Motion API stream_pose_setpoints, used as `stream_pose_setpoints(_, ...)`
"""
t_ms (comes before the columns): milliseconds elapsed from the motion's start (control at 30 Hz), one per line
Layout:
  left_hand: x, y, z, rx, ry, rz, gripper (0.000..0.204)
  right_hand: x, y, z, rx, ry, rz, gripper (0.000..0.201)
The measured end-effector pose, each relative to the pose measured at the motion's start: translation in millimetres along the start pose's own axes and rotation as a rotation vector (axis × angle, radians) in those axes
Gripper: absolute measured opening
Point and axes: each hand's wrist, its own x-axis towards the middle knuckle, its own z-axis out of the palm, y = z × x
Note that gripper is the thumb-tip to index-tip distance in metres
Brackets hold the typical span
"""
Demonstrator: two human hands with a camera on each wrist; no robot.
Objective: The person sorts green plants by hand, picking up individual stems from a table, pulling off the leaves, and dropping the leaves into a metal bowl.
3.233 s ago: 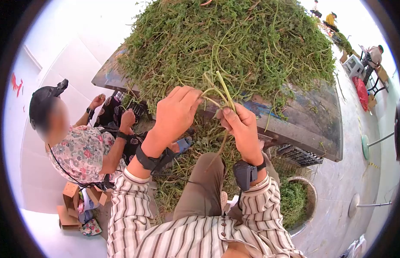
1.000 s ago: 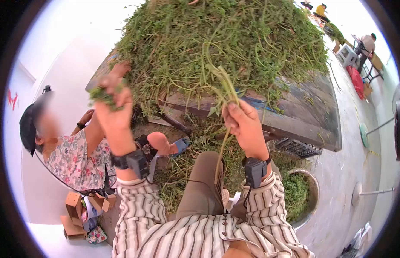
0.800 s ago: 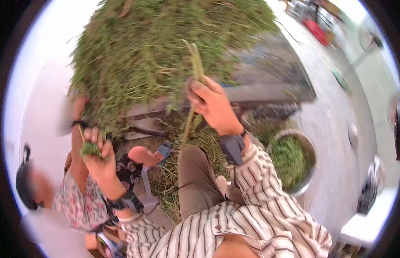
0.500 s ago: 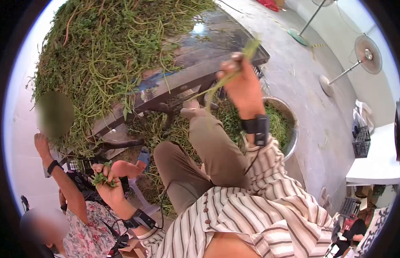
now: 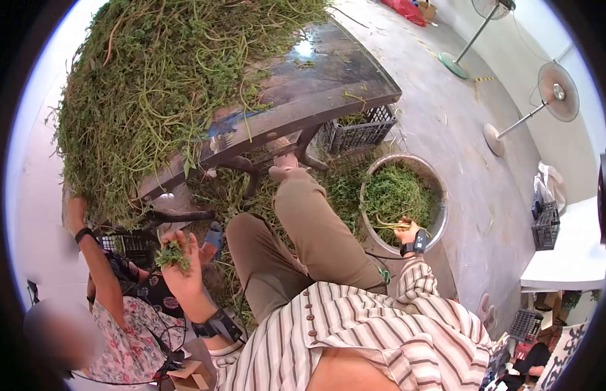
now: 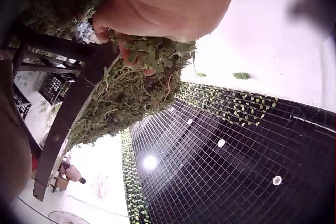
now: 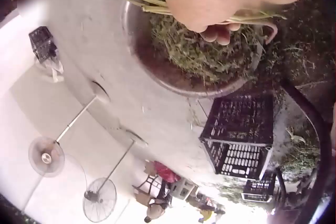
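A striped shirt (image 5: pixel 355 319) lies nearest, at six o'clock in the head view, with brown trousers (image 5: pixel 316 212) above it. At eight o'clock the left hand (image 5: pixel 187 277) curls its fingers around a small clump of leaves (image 5: pixel 173 255). Near four o'clock the right hand (image 5: pixel 407 232) grips several long stems (image 7: pixel 152 7), which lie across the round tub (image 5: pixel 441 199) at three o'clock; chopped-looking greens (image 5: pixel 397 189) fill much of it. Between seven and eight, a person in a flowered shirt (image 5: pixel 124 355) has one hand at the pile's edge. That leafy pile (image 5: pixel 153 98) covers the table (image 5: pixel 309 85) from ten toward twelve. A black crate (image 5: pixel 363 137) sits below the table's edge at one-thirty. Farther off, at two, stands a fan (image 5: pixel 558 92).
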Motion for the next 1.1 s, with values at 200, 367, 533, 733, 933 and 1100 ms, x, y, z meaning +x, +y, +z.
stream_pose_setpoints(200, -7, -14, 32, 0.026, 0.327, 0.034, 0.015, -2, -40, 188, -0.159, -0.691, -0.078, 0.022)
stream_pose_setpoints(367, -7, -17, -1, -0.112, 0.15, -0.031, 0.016, -79, -26, 243, -0.281, -0.898, -0.056, 0.022)
stream_pose_setpoints(533, -7, -35, 18, -0.105, 0.306, -0.084, 0.018, -177, 22, 204, -0.431, -1.049, 0.065, 0.022)
stream_pose_setpoints(733, 3, -61, 43, 0.01, 0.149, -0.102, 0.016, -288, 52, 197, -0.766, -1.441, -0.045, 0.027)
stream_pose_setpoints(933, 9, -94, 104, 0.351, -0.127, -0.022, 0.019, -400, 89, 184, -1.372, -1.778, -0.28, 0.029)
stream_pose_setpoints(1100, 6, -105, 112, 0.624, -0.24, 0.04, 0.022, -401, 115, 166, -1.365, -1.88, -0.029, 0.037)
